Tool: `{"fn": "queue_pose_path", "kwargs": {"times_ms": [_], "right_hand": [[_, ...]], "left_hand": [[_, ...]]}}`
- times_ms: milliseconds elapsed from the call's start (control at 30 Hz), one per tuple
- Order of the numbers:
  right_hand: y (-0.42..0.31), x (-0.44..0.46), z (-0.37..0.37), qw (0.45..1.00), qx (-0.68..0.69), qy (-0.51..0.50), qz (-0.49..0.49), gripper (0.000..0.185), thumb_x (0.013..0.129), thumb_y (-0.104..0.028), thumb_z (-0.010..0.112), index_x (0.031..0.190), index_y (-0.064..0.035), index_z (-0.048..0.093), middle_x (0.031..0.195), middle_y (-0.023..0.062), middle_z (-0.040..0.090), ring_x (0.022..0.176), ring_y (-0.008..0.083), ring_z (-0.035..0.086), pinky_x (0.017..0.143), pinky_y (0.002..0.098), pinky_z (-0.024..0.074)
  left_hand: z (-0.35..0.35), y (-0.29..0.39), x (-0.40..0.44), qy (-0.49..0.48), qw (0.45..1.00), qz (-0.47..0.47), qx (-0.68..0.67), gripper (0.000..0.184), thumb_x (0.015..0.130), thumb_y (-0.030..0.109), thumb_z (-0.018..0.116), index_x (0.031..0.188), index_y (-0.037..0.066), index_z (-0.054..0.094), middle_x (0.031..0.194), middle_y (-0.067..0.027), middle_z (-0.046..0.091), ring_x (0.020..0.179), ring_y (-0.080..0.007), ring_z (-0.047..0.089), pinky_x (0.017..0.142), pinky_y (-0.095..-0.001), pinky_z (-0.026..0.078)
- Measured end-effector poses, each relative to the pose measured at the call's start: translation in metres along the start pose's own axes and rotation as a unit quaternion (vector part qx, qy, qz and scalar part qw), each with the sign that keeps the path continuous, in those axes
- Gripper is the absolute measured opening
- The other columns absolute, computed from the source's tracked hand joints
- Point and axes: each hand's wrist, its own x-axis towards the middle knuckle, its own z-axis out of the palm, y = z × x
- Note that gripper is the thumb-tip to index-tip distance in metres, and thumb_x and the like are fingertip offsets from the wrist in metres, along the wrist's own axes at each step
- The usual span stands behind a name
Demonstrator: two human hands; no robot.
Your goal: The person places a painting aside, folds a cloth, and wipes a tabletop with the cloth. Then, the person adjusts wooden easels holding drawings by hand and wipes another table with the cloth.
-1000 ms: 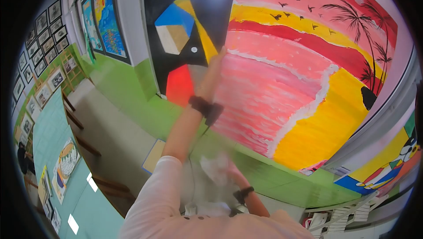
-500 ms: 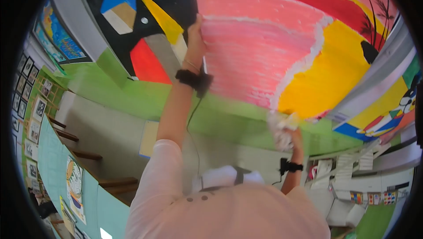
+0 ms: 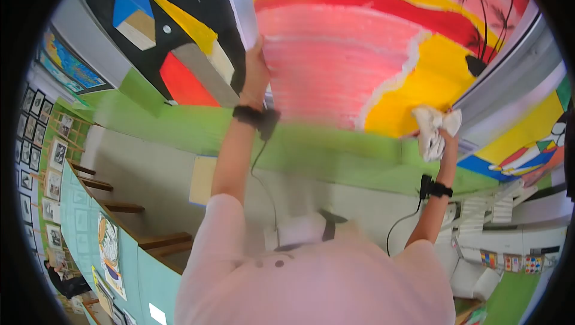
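A large beach painting (image 3: 335,61) in pink, yellow and red fills the upper middle of the view. My left hand (image 3: 256,75) grips its left edge, with most of the fingers hidden behind it. A crumpled white cloth (image 3: 430,130) is bunched in my right hand (image 3: 448,143), close to the painting's lower right corner. Whether the cloth touches the painting, I cannot tell. To the left of my left hand, a black abstract painting (image 3: 197,20) with blue, yellow, red and grey shapes leans against the wall.
A green-topped table (image 3: 138,265) with drawings curves along the left, wooden stools (image 3: 165,242) beside it. Another colourful painting (image 3: 527,139) is at the right. Paint sets (image 3: 512,263) lie at the lower right. A person in dark clothes (image 3: 66,280) is at the far lower left.
My right hand has moved right and up with the cloth, to the painting's lower right corner. More of the beach painting's pale left side edge now shows beside the black painting.
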Motion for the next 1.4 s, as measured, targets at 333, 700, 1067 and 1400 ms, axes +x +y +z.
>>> {"fn": "queue_pose_path", "kwargs": {"times_ms": [333, 700, 1067, 1400], "right_hand": [[0.023, 0.002, -0.003, 0.993, 0.084, -0.021, -0.077, 0.075, 0.074, -0.002, 0.058, 0.145, -0.0027, 0.033, 0.143, 0.0125, 0.042, 0.130, 0.0248, 0.043, 0.109, 0.0329, 0.0327], [0.030, 0.008, -0.023, 0.993, 0.110, 0.019, -0.035, 0.079, 0.075, -0.004, 0.061, 0.148, -0.0068, 0.030, 0.140, 0.0134, 0.045, 0.124, 0.0257, 0.050, 0.101, 0.0337, 0.0417], [0.047, 0.019, -0.033, 0.996, 0.070, 0.026, -0.053, 0.074, 0.078, -0.002, 0.060, 0.147, -0.0074, 0.034, 0.139, 0.0120, 0.047, 0.123, 0.0243, 0.050, 0.101, 0.0326, 0.0410], [0.080, -0.063, -0.040, 0.958, 0.040, 0.283, -0.029, 0.070, 0.078, -0.006, 0.068, 0.140, 0.0019, 0.037, 0.135, 0.0149, 0.049, 0.122, 0.0251, 0.049, 0.104, 0.0336, 0.0366]], "left_hand": [[-0.009, -0.046, -0.018, -0.011, 0.993, -0.009, 0.117, 0.041, 0.100, 0.037, 0.046, 0.118, 0.002, 0.056, 0.107, -0.0027, 0.063, 0.100, -0.0149, 0.060, 0.089, -0.0327, 0.047], [0.057, -0.029, -0.044, 0.037, 0.980, -0.073, 0.180, 0.035, 0.099, 0.041, 0.046, 0.102, 0.008, 0.058, 0.087, 0.0043, 0.053, 0.080, -0.0081, 0.052, 0.067, -0.0234, 0.045], [0.042, -0.056, -0.021, 0.020, 0.983, -0.047, 0.175, 0.036, 0.103, 0.039, 0.038, 0.095, 0.010, 0.057, 0.083, 0.0047, 0.051, 0.073, -0.0062, 0.046, 0.065, -0.0248, 0.043], [-0.001, -0.092, -0.013, 0.050, 0.993, -0.070, 0.085, 0.057, 0.101, 0.051, 0.036, 0.131, 0.004, 0.048, 0.127, -0.0066, 0.056, 0.115, -0.0181, 0.053, 0.099, -0.0370, 0.040]]}}
